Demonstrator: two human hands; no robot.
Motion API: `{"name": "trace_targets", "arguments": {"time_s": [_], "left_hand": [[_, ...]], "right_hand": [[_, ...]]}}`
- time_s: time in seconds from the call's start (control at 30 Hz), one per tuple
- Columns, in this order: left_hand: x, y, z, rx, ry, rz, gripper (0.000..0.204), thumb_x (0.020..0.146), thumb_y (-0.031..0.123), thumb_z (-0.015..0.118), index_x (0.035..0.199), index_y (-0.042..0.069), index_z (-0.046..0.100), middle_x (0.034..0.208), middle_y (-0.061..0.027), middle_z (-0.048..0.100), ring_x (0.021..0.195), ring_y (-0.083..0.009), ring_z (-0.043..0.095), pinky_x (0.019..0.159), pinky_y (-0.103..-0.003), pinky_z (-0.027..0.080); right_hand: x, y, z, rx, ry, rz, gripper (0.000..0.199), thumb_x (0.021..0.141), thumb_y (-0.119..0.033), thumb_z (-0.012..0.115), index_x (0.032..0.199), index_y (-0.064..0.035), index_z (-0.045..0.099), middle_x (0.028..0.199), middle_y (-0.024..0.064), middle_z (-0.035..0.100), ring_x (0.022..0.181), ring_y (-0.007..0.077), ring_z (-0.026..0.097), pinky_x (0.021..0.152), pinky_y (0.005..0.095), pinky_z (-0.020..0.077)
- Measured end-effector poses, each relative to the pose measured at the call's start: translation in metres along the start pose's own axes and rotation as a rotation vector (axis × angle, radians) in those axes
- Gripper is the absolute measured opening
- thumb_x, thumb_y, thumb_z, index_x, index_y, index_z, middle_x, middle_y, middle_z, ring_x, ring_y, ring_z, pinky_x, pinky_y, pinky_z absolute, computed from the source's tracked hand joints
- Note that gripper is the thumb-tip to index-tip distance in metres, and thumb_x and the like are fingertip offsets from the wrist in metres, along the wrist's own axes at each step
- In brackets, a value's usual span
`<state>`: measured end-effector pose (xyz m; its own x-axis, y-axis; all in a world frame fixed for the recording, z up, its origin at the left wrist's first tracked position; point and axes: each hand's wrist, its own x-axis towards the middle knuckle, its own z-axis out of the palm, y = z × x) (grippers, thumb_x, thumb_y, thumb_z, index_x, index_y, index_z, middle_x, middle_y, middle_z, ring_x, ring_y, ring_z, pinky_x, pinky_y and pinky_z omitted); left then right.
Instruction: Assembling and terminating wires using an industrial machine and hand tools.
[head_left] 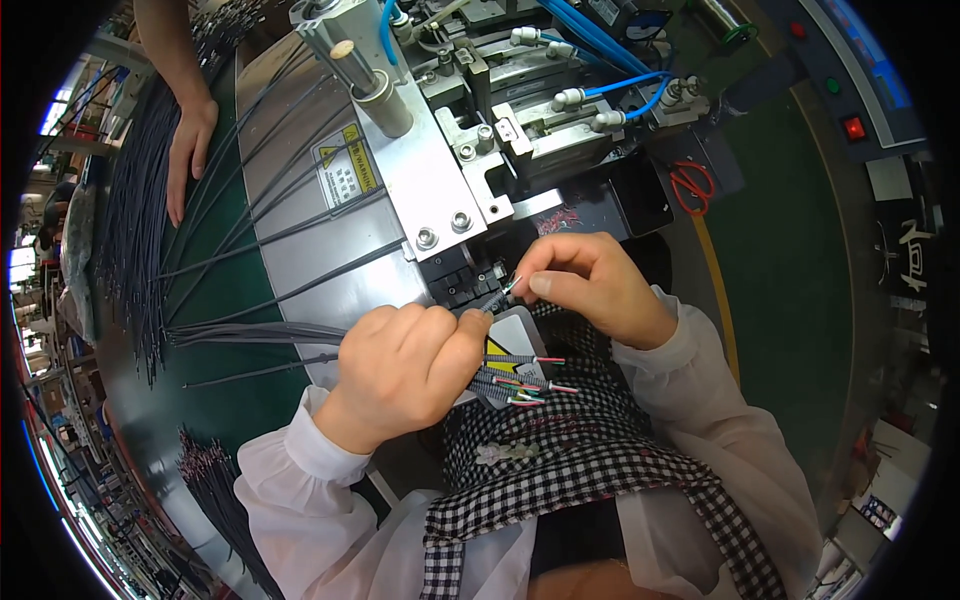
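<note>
My left hand [400,372] is closed around a bundle of dark grey cables [265,332], which trail off to the left. Their ribbed ends [515,384], with short red, white and green wires, stick out past the fist toward my apron. One cable end [494,301] points up from between my left thumb and fingers. At its tip, the thumb and forefinger of my right hand [605,290] are pinched on the thin coloured wires [512,284]. Both hands are just in front of the metal machine [440,190].
Several single cables [300,195] cross the machine's table beside a yellow warning label [362,160]. Another person's hand [192,145] lies over a large cable pile [130,240] at the left. Red-handled scissors [690,187] lie by a black bin [640,195]. A control panel [860,85] stands at far right.
</note>
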<state>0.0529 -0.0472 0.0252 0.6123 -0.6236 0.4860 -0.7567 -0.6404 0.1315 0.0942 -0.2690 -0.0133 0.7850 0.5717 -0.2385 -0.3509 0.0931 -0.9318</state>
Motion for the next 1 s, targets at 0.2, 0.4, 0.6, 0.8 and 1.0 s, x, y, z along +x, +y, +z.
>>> {"name": "trace_targets", "arguments": {"time_s": [0.2, 0.4, 0.6, 0.8, 1.0], "left_hand": [[0.005, -0.003, 0.010, 0.049, 0.009, 0.030, 0.012, 0.075, 0.009, 0.066, 0.082, 0.008, 0.057, 0.063, 0.0002, 0.039, 0.052, -0.0120, 0.043, 0.046, -0.028, 0.030], [0.008, -0.003, 0.008, 0.059, -0.104, -0.043, 0.019, 0.072, 0.008, 0.070, 0.088, 0.004, 0.061, 0.064, -0.0035, 0.045, 0.055, -0.0180, 0.050, 0.049, -0.031, 0.037], [0.010, -0.003, 0.008, 0.017, -0.149, -0.104, 0.015, 0.072, 0.007, 0.069, 0.082, 0.006, 0.058, 0.063, -0.0040, 0.046, 0.055, -0.0191, 0.051, 0.049, -0.032, 0.039], [0.011, -0.002, 0.009, 0.031, -0.172, -0.151, 0.018, 0.070, 0.005, 0.070, 0.076, 0.007, 0.053, 0.062, -0.0049, 0.048, 0.053, -0.0209, 0.052, 0.049, -0.032, 0.040], [0.015, -0.002, 0.009, -0.028, -0.186, -0.194, 0.020, 0.070, 0.004, 0.071, 0.076, 0.007, 0.052, 0.062, -0.0067, 0.051, 0.054, -0.0238, 0.054, 0.049, -0.034, 0.042]], "right_hand": [[0.004, 0.011, 0.005, -0.136, 0.151, -0.106, 0.004, 0.086, -0.003, 0.064, 0.084, -0.0009, 0.061, 0.077, -0.0025, 0.057, 0.069, 0.0019, 0.049, 0.061, 0.0181, 0.0403], [0.007, 0.020, 0.012, -0.274, 0.235, -0.211, 0.006, 0.085, -0.003, 0.065, 0.082, -0.0017, 0.060, 0.073, -0.0045, 0.053, 0.064, 0.0010, 0.045, 0.056, 0.0179, 0.0359], [0.010, 0.024, 0.014, -0.322, 0.279, -0.279, 0.006, 0.084, -0.002, 0.065, 0.081, -0.0017, 0.060, 0.072, -0.0043, 0.052, 0.063, 0.0013, 0.044, 0.055, 0.0183, 0.0349], [0.013, 0.024, 0.016, -0.364, 0.316, -0.341, 0.005, 0.084, -0.001, 0.064, 0.081, -0.0014, 0.060, 0.071, -0.0040, 0.051, 0.063, 0.0015, 0.044, 0.055, 0.0187, 0.0343], [0.012, 0.025, 0.013, -0.306, 0.265, -0.270, 0.005, 0.085, -0.001, 0.064, 0.083, -0.0013, 0.060, 0.072, -0.0031, 0.052, 0.060, 0.0017, 0.043, 0.052, 0.0188, 0.0328]]}}
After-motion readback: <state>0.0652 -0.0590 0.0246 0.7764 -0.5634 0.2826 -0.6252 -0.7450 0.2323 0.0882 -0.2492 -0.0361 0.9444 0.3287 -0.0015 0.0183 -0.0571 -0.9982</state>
